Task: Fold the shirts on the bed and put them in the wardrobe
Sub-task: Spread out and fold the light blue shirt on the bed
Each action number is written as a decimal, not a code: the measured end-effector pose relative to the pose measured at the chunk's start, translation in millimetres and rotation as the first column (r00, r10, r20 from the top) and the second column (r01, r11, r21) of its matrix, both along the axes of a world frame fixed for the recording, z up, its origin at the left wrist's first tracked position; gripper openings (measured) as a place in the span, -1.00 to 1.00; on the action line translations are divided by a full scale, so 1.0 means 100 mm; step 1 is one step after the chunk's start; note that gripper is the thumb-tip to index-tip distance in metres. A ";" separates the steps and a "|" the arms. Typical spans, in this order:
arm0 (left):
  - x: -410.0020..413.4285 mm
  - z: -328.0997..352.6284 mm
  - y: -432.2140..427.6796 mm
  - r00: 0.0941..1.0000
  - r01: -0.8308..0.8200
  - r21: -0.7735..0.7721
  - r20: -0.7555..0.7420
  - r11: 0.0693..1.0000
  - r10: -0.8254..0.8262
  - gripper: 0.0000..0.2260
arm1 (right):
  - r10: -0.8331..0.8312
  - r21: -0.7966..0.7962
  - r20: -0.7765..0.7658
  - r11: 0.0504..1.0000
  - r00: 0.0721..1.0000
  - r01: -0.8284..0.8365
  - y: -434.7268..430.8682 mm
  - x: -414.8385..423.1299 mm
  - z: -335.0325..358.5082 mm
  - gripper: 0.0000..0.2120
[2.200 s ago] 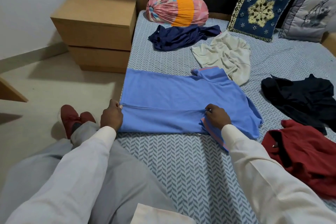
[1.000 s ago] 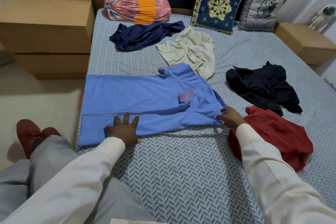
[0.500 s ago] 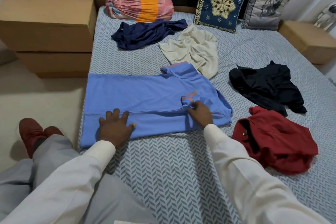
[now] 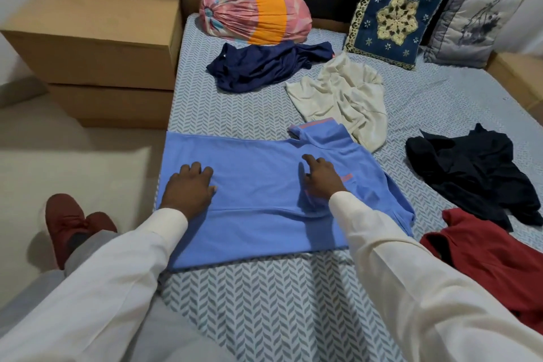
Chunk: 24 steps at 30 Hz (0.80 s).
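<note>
Broadly, the bed (image 4: 264, 306) carried everything: the blue shirt (image 4: 258, 173) lay flat across its near-left part, partly folded, one long edge turned in, while a navy shirt (image 4: 264, 67), a cream shirt (image 4: 343, 97), a black shirt (image 4: 470, 173) and a red shirt (image 4: 493, 261) lay crumpled further off. The blue cloth looked light, soft and limp, likely to lose a crease unless pinned, so hem corners and shoulders seemed the sensible holds. The left hand (image 4: 188, 188) pressed flat near the hem end, fingers close together; the right hand (image 4: 321, 179) rested nearer the collar, fingers loosely spread, pinching nothing.
</note>
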<state>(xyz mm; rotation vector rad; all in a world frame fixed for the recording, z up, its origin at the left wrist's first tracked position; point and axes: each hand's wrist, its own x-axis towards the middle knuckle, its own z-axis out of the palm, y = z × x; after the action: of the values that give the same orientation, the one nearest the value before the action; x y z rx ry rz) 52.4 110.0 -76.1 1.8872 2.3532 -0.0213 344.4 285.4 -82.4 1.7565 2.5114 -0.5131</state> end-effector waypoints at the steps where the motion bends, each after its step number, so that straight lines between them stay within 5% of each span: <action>1: -0.08 -0.02 0.12 1.000 0.002 -0.023 -0.028 1.000 -0.002 -0.63 | 0.021 0.011 0.038 1.000 0.999 -0.022 0.11 -0.08 -0.01 -0.46; 7: -0.64 -0.04 0.80 0.998 -0.057 -0.083 0.016 0.995 0.059 -0.43 | 0.119 0.018 0.220 0.992 0.968 -0.126 0.72 -0.46 0.08 -0.34; 10: -0.87 0.03 0.99 0.996 -0.084 -0.089 0.000 0.992 0.084 -0.48 | 0.137 0.019 0.262 0.989 0.955 -0.147 0.93 -0.58 0.02 -0.39; 14: -1.01 0.18 1.01 0.995 -0.102 -0.055 -0.008 0.993 0.101 -0.72 | 0.004 -0.034 0.178 0.999 0.984 0.003 1.08 -0.51 0.04 -0.40; 18: -1.07 0.25 0.73 0.996 -0.080 0.068 0.036 0.994 0.077 -0.84 | -0.197 0.034 -0.035 0.980 0.980 0.198 0.95 -0.20 0.11 -0.88; 24: -0.88 0.31 0.08 0.999 -0.008 0.189 0.049 0.982 -0.001 -0.89 | -0.245 0.185 -0.287 0.934 0.926 0.304 0.12 0.32 0.12 -0.85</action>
<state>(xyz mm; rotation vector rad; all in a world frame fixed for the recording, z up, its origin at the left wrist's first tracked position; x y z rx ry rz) -35.5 118.4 -44.9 1.9403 2.4015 0.2543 376.8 297.2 -70.8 2.2915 2.5903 -0.5153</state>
